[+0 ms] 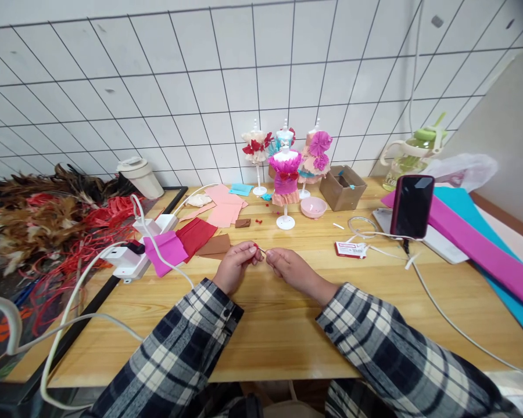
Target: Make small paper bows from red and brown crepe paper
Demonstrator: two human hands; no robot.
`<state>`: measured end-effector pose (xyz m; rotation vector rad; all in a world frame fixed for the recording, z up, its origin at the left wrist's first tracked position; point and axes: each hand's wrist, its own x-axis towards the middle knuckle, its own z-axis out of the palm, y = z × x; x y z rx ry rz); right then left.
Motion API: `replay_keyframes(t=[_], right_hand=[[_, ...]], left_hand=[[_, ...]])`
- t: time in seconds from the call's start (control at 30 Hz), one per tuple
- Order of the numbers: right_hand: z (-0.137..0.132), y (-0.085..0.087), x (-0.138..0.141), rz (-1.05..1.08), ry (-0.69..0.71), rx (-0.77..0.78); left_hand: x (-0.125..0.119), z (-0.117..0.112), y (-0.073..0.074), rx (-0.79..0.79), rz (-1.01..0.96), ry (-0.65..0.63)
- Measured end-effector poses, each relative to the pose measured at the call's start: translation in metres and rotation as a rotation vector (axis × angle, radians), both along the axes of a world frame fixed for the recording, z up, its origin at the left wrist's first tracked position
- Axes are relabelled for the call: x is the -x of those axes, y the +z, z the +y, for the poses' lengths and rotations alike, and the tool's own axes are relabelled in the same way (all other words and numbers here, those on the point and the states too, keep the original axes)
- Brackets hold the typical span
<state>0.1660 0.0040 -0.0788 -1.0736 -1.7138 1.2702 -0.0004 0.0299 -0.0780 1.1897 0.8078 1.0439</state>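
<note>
My left hand (237, 264) is closed in a pinch on a small red piece (256, 245), too small to make out clearly. Close beside it, my right hand (292, 270) has its thumb and fingers pressed together on a thin dark stick or wire (262, 251) that reaches toward the red piece. Both hands are just above the wooden table (270, 325). Beyond them stands a mini dress form (286, 174) in a magenta and peach paper dress with a red bow. Two tiny red bits (258, 221) lie at its left.
More dressed mini forms (256, 148), a pink bowl (312, 207) and a cardboard box (343, 188) stand behind. Left are coloured paper sheets (196, 238), power strips (131, 262), cables and feathers (47, 209). Right are a phone (413, 206), a labelled packet (351, 249) and paper strips (483, 244).
</note>
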Motion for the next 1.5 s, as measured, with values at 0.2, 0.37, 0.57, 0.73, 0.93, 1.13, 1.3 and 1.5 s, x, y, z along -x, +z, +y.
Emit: replay_keyframes(t=[0.2,0.37,0.57,0.73,0.93,1.13,1.3,1.5], right_hand=[[0.003,-0.004,-0.006,-0.194,-0.18,-0.131],[0.016,-0.012,-0.036,-0.62,-0.404,-0.23],[0.023,-0.009,-0.043,-0.565,-0.467,-0.459],[0.013,0.0,-0.019,-0.199,-0.296,-0.34],[0.013,-0.006,-0.016,-0.095,-0.271,-0.325],[0.013,-0.009,-0.014,-0.092,-0.346,-0.235],[0.01,-0.008,-0.006,0.169,-0.394,0.056],[0.009,-0.009,-0.002,0.334,-0.375,0.199]], left_hand=[[0.006,0.007,-0.003,0.054,-0.041,0.057],[0.001,0.002,-0.006,0.184,-0.071,-0.026],[0.002,0.0,-0.006,0.253,-0.016,-0.199],[-0.001,-0.001,-0.011,0.222,0.078,-0.272],[-0.004,-0.001,-0.008,0.107,0.199,-0.256],[-0.008,-0.001,0.001,-0.05,0.271,0.053],[-0.009,0.001,-0.003,0.04,0.157,0.166],[-0.011,-0.001,-0.008,0.048,0.156,0.128]])
